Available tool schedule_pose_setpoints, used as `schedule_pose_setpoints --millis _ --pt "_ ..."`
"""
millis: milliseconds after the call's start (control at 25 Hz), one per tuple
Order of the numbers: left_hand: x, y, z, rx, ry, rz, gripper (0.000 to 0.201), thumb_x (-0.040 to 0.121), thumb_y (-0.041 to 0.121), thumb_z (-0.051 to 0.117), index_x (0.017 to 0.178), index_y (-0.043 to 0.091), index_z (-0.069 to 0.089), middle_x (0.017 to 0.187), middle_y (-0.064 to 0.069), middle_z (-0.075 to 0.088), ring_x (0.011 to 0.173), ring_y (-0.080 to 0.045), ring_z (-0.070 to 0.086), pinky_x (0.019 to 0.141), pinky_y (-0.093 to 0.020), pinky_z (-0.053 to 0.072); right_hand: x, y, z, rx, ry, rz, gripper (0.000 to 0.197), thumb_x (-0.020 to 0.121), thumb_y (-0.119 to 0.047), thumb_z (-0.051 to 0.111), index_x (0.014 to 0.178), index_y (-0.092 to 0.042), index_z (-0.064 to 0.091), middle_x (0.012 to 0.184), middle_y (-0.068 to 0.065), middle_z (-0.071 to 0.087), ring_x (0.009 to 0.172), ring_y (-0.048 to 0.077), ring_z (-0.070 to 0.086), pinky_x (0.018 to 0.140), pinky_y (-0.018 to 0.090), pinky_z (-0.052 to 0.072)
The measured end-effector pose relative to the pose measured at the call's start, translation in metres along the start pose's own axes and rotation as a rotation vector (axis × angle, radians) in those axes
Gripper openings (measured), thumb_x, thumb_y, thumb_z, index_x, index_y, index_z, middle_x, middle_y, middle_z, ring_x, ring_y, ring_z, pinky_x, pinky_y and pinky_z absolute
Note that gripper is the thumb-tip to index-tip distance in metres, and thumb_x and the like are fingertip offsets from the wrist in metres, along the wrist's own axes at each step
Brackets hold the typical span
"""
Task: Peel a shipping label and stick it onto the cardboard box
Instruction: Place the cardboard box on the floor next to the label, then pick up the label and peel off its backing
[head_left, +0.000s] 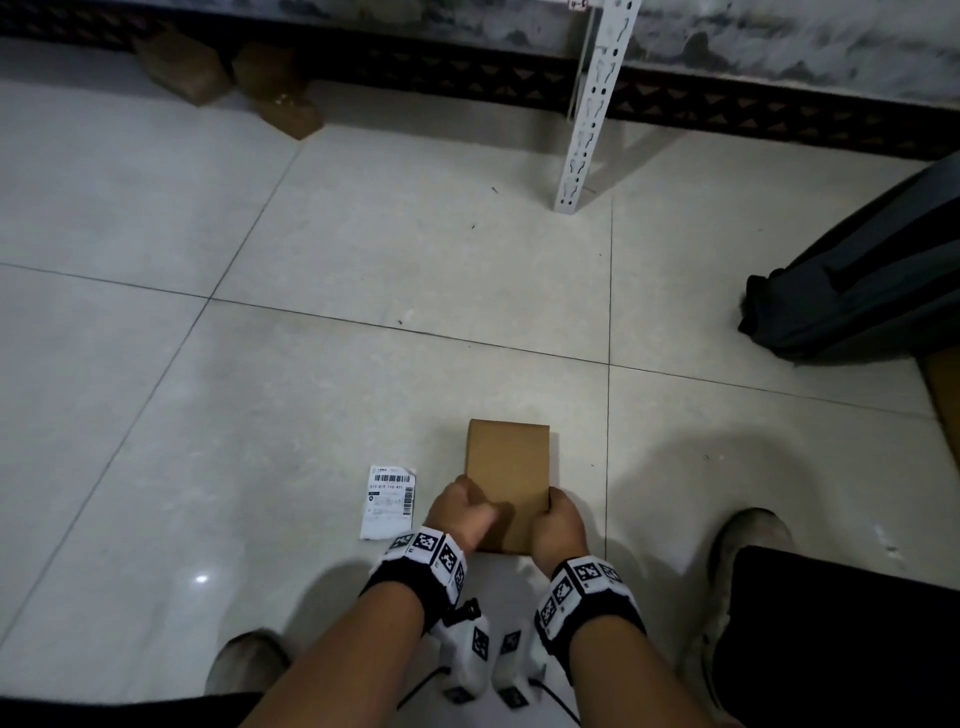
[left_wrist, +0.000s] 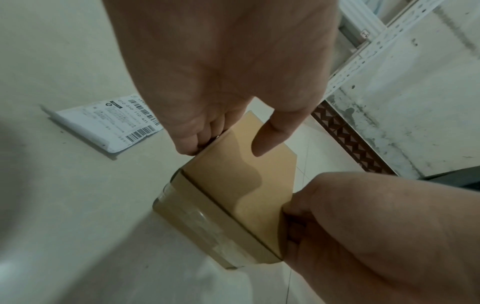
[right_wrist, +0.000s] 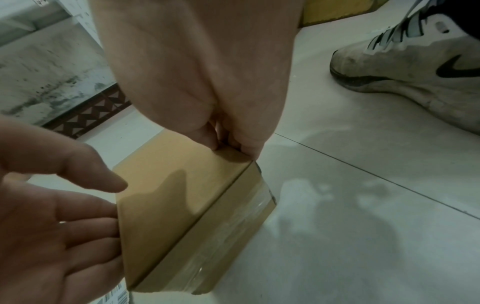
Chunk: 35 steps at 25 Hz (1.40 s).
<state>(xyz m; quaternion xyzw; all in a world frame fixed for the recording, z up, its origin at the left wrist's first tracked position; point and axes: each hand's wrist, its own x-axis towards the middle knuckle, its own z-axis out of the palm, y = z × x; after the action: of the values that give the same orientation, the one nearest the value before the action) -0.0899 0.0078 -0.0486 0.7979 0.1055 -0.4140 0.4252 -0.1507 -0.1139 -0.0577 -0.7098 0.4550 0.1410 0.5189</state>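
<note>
A small brown cardboard box (head_left: 509, 478) lies flat on the tiled floor, with clear tape on its near end (left_wrist: 202, 226). My left hand (head_left: 460, 512) grips its left edge, fingers (left_wrist: 189, 142) curled against the side and thumb over the top face. On the right edge near the front corner, my right hand (head_left: 558, 525) holds on with its fingers (right_wrist: 228, 142) bent over the rim. A white shipping label (head_left: 389, 501) with barcodes lies on the floor just left of the box (left_wrist: 109, 123), untouched. The box top (right_wrist: 168, 195) is bare.
A white slotted shelf post (head_left: 587, 114) stands on the floor ahead. A dark bag (head_left: 857, 291) lies at the right, with cardboard (head_left: 945, 395) below it. Brown parcels (head_left: 182, 67) sit by the far wall. My shoes (head_left: 748, 540) (head_left: 249, 660) flank the box.
</note>
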Motion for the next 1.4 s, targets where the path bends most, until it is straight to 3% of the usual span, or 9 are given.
schedule_pose_setpoints --millis 240,360,520,720,920,1080,1160,1280,1400 --pt "-0.001 -0.008 -0.024 -0.011 0.175 0.091 0.036 0.091 0.029 0.054 0.119 0.014 0.07 0.121 -0.005 0.069 0.113 -0.026 0.064 0.1 -0.027 0.046 0.009 0.004 -0.004 -0.018 0.088 0.068 0.031 0.096 -0.007 0.04 0.114 0.003 0.064 0.114 0.025 0.066 0.098 0.035 0.061 0.083 0.033 0.044" --pt "0.003 -0.026 -0.054 0.109 0.311 0.112 0.025 0.092 0.018 0.053 0.098 0.01 0.076 0.102 -0.007 0.074 0.096 -0.024 0.066 0.077 -0.021 0.043 0.009 -0.003 -0.014 0.068 0.252 0.123 0.026 0.093 -0.011 0.044 0.099 0.009 0.059 0.103 0.027 0.061 0.086 0.03 0.052 0.077 0.033 0.038" --pt "0.012 -0.052 -0.083 0.188 0.379 0.106 0.023 0.086 0.012 0.057 0.083 0.006 0.079 0.091 -0.015 0.077 0.089 -0.031 0.071 0.068 -0.02 0.043 -0.011 -0.057 0.01 0.145 0.297 -0.064 0.034 0.101 -0.01 0.043 0.127 0.002 0.06 0.111 0.019 0.067 0.097 0.034 0.063 0.081 0.031 0.043" --pt "0.014 -0.074 -0.108 0.131 0.408 0.077 0.023 0.088 0.016 0.06 0.096 0.005 0.079 0.103 -0.016 0.077 0.099 -0.03 0.07 0.075 -0.024 0.047 -0.022 -0.085 0.072 0.007 0.247 -0.288 0.035 0.083 -0.039 0.043 0.09 -0.021 0.072 0.078 0.0 0.074 0.067 0.022 0.068 0.067 0.032 0.057" --pt "0.016 -0.103 -0.126 -0.054 0.562 -0.039 0.021 0.084 0.027 0.06 0.081 0.01 0.073 0.079 -0.007 0.074 0.073 -0.027 0.07 0.066 -0.031 0.056 -0.015 -0.045 0.125 -0.079 -0.124 -0.177 0.021 0.083 -0.021 0.051 0.065 -0.017 0.062 0.068 0.009 0.062 0.066 0.022 0.055 0.07 0.043 0.055" --pt "0.024 -0.124 -0.133 -0.034 0.504 -0.219 0.022 0.079 0.022 0.064 0.073 0.004 0.076 0.075 -0.015 0.075 0.068 -0.029 0.069 0.062 -0.026 0.054 -0.011 -0.016 0.148 -0.204 -0.051 -0.212 0.039 0.074 -0.004 0.059 0.039 -0.017 0.049 0.054 0.008 0.051 0.056 0.021 0.047 0.054 0.032 0.038" --pt "0.022 -0.127 -0.127 -0.089 0.474 -0.255 0.028 0.078 0.028 0.069 0.067 0.003 0.073 0.073 -0.015 0.075 0.066 -0.026 0.067 0.06 -0.025 0.05 -0.007 -0.018 0.162 -0.196 -0.091 -0.159 0.019 0.072 -0.002 0.073 0.057 -0.013 0.069 0.066 0.015 0.066 0.062 0.021 0.06 0.055 0.023 0.042" --pt "0.034 -0.138 -0.118 -0.236 0.434 -0.267 0.033 0.063 0.038 0.081 0.065 0.006 0.077 0.064 -0.01 0.075 0.066 -0.026 0.074 0.066 -0.031 0.061 0.003 -0.013 0.166 -0.339 -0.153 -0.081 0.025 0.093 -0.016 0.053 0.108 -0.009 0.072 0.109 0.011 0.074 0.101 0.028 0.068 0.095 0.037 0.047" --pt "0.04 -0.135 -0.116 -0.247 0.415 -0.249 0.027 0.063 0.034 0.087 0.068 0.009 0.078 0.066 -0.005 0.075 0.065 -0.02 0.072 0.065 -0.023 0.055 0.009 -0.021 0.163 -0.447 -0.301 -0.023 0.011 0.075 -0.02 0.072 0.081 -0.012 0.077 0.076 0.009 0.076 0.071 0.028 0.073 0.08 0.037 0.053"
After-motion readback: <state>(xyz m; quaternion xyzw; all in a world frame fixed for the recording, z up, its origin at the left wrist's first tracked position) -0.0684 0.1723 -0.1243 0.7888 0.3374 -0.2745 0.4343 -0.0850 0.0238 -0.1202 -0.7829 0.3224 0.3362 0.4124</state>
